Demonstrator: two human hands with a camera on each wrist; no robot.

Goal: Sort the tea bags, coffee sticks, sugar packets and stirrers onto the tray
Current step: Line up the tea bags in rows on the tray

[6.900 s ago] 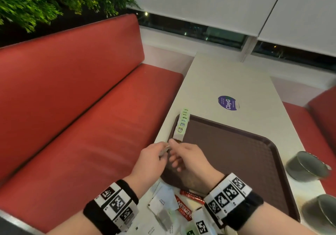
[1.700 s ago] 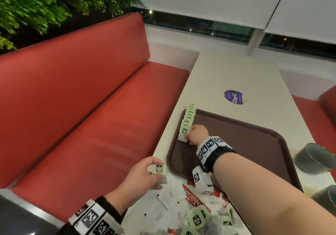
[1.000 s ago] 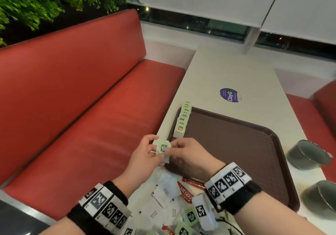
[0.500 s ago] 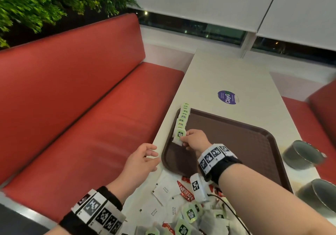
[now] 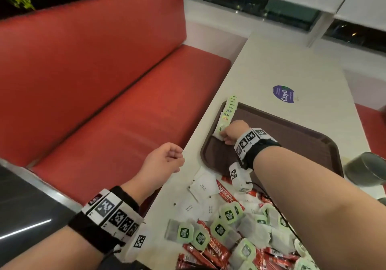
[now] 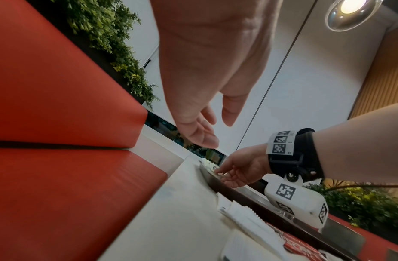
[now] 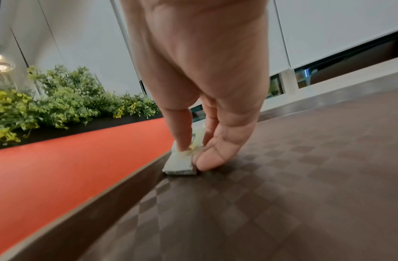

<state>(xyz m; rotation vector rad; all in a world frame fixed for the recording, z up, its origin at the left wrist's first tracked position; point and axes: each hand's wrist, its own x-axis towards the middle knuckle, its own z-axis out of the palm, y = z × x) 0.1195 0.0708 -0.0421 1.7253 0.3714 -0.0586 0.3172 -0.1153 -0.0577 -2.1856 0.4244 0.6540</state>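
Where tray-bound: pale, green-tagged tea bag [image 7: 182,163]

A dark brown tray [image 5: 292,136] with a checkered texture lies flat on the counter. Along its left rim a row of tea bags [image 5: 228,111] with green tags stands on edge, packed one behind another. The nearest tea bag [image 7: 182,164], white with a pale green tag, sits at the near end of that row, touching the rim. Off the tray, by its near edge, lies a loose heap: green-tagged tea bags [image 5: 219,229], red coffee sticks [image 5: 224,190] and white sugar packets [image 5: 203,186], overlapping one another
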